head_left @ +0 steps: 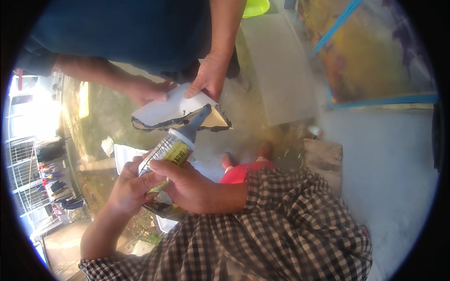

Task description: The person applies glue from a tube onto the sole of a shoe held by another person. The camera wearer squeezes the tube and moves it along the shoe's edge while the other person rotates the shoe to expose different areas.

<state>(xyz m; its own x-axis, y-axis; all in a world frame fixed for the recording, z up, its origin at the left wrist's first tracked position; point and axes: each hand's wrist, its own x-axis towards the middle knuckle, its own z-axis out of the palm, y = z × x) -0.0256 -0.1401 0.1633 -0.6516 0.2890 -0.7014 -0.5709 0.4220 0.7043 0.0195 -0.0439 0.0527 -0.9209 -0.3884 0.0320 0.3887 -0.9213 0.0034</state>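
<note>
Both my hands are closed around a squeeze tube of sealant (161, 154), silvery and yellow with a white collar and a dark grey tapered nozzle (194, 125). My left hand (125, 189) wraps the tube's left side, and my right hand (191, 187) grips it from the right with the thumb laid across it. The nozzle tip points up and away, overlapping the edge of a white folded panel (176, 105) with black, ragged sealant along its rim; whether they touch I cannot tell. Another person's left hand (207, 77) and right hand (149, 91) hold that panel.
The other person, in dark blue clothing (126, 28), stands close in front. A grey slab (281, 70) and a blue-framed, stained panel (375, 56) lie to the right. Beside my feet is a wooden board (323, 161). Laundry (58, 189) hangs at the far left.
</note>
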